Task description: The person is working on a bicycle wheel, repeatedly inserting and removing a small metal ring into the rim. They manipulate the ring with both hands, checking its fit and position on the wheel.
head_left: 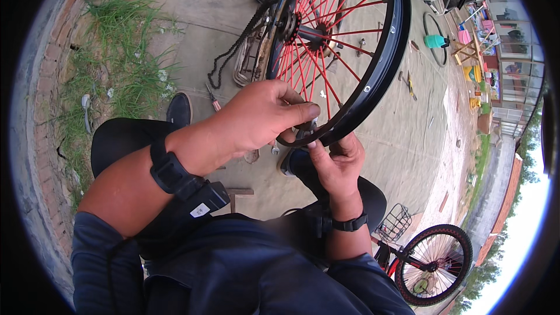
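Note:
A bicycle wheel with a black rim, red spokes and a dark hub stands tilted in front of me. At the rim's near lower edge, my left hand is closed, thumb and fingers pinching around a small silvery piece inside the rim. The fingers partly hide that piece, so I cannot tell its kind. My right hand is closed on the same edge from below and the right, its thumb close to the left fingertips. A loose chain hangs beside the hub, left of the wheel.
A screwdriver and an open-ended wrench lie on the ground near my left hand. Yellow-handled pliers lie right of the wheel. A teal container stands farther right. Another bicycle wheel is at lower right, grass at left.

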Demonstrator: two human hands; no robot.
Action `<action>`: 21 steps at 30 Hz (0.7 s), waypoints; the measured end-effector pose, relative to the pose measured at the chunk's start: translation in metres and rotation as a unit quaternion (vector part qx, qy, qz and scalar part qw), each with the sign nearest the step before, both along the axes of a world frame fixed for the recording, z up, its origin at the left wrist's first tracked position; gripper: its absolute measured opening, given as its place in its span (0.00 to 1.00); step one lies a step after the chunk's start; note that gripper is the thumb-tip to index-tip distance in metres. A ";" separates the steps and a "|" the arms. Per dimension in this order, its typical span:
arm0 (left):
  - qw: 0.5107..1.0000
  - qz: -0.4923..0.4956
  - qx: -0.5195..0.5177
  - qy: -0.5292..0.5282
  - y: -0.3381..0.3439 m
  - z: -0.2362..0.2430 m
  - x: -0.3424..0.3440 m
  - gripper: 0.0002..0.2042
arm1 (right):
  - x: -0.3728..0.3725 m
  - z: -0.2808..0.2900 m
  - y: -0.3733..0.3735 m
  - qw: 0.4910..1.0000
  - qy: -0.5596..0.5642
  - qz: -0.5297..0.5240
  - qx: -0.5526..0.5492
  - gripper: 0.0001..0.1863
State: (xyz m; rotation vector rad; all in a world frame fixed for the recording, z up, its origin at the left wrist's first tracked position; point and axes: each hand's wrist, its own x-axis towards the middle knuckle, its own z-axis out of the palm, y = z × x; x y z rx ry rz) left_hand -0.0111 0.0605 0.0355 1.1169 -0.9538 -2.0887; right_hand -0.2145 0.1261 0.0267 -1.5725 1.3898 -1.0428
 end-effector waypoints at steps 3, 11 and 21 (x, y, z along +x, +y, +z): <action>1.000 -0.017 -0.005 -0.010 0.000 0.000 0.002 0.17 | -0.001 0.003 0.003 1.000 0.019 0.007 0.020 0.10; 0.998 -0.056 -0.017 -0.008 0.001 -0.002 0.004 0.14 | -0.003 -0.009 0.006 0.999 0.025 -0.025 0.016 0.15; 0.998 -0.031 -0.029 -0.035 0.001 -0.014 -0.012 0.13 | 0.001 -0.010 0.007 0.999 -0.014 -0.033 0.010 0.19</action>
